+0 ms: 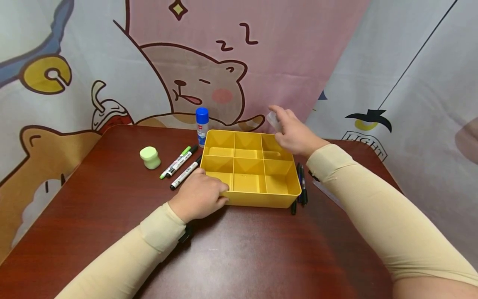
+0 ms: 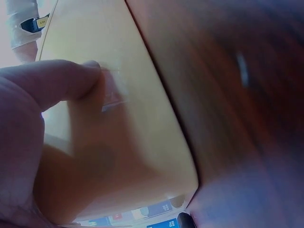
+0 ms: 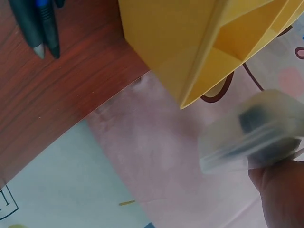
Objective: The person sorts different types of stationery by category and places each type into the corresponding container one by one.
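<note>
A yellow organizer tray [image 1: 261, 199] with six compartments sits on the table. My left hand [image 1: 199, 195] grips its front left corner; in the left wrist view the thumb [image 2: 71, 80] lies against the outer wall. My right hand [image 1: 296, 135] is above the tray's back right corner. It holds a small translucent plastic box [image 3: 228, 142], blurred, with something dark in or behind it. The fingers on the box's far side are mostly hidden.
Left of the tray are a glue stick [image 1: 202, 126] with a blue cap, a white marker [image 1: 183, 176], more markers and a pale green sponge-like block [image 1: 150, 158]. Several dark pens [image 1: 303, 187] lie along its right side. A printed curtain [image 1: 298, 54] hangs behind the table.
</note>
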Motion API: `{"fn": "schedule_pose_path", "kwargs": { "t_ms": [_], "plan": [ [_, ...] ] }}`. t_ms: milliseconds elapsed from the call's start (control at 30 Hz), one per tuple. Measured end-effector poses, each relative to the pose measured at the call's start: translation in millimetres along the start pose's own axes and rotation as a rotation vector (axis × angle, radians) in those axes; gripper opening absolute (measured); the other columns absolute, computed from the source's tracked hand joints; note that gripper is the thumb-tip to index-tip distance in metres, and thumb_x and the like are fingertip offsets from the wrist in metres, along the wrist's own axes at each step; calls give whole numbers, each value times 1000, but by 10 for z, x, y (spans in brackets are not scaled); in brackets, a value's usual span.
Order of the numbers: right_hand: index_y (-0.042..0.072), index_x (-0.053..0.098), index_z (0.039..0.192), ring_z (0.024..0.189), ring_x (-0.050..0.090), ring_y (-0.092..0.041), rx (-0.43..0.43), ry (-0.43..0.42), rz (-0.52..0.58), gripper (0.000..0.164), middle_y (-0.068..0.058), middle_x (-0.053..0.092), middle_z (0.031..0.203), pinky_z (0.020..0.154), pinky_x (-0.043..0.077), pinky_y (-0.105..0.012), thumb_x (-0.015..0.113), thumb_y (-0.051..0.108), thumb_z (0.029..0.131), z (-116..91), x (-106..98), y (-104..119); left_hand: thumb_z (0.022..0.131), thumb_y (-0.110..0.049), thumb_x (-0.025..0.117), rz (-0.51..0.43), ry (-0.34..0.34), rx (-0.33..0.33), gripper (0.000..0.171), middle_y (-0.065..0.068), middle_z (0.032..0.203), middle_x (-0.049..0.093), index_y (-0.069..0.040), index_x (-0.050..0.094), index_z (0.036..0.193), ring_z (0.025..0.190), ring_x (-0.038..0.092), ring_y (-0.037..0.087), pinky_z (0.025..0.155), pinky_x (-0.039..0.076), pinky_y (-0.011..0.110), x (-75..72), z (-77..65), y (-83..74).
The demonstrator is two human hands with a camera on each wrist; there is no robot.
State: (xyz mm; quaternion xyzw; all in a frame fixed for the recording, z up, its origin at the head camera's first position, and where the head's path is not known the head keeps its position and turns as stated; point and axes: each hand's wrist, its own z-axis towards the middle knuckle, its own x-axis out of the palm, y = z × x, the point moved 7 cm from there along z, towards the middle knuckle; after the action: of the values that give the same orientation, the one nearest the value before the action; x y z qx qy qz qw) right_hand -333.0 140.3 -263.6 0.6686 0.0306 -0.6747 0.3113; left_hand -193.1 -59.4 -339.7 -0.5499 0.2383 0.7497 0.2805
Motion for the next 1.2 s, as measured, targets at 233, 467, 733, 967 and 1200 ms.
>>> {"fn": "schedule_pose_path", "kwargs": {
  "t_ms": [233,467,733,967,1200],
  "plan": [
    [28,11,149,99,40,-26,-29,9,16,78,-18,33,131,88,41,-49,52,9,85,14,26,69,79,-39,67,5,0,-2,28,-14,54,41,-29,47,62,54,46,3,64,30,38,-6,-7,-5],
    [23,12,149,101,41,-25,-59,24,3,76,-18,33,131,92,40,-48,53,9,87,22,62,147,79,-39,68,14,0,0,29,-15,54,41,-30,47,62,54,45,3,63,30,37,1,-14,-10],
    [26,9,149,106,42,-25,-35,29,-12,76,-17,31,136,97,38,-49,55,12,90,21,109,166,78,-40,68,17,-13,6,27,-14,54,43,-30,48,62,54,46,3,63,30,38,-4,-9,-16],
    [27,8,149,109,41,-24,-45,44,-26,75,-16,30,138,98,37,-49,55,16,92,37,180,162,78,-39,68,11,-15,7,29,-15,53,40,-30,47,61,53,44,3,62,29,37,-7,-14,-27],
    [28,6,150,116,39,-24,-74,61,-22,75,-15,29,141,99,36,-49,54,16,94,50,216,171,78,-40,68,21,-11,9,28,-14,53,41,-29,47,62,53,45,4,62,30,37,-13,-6,-27]
  ]
}}
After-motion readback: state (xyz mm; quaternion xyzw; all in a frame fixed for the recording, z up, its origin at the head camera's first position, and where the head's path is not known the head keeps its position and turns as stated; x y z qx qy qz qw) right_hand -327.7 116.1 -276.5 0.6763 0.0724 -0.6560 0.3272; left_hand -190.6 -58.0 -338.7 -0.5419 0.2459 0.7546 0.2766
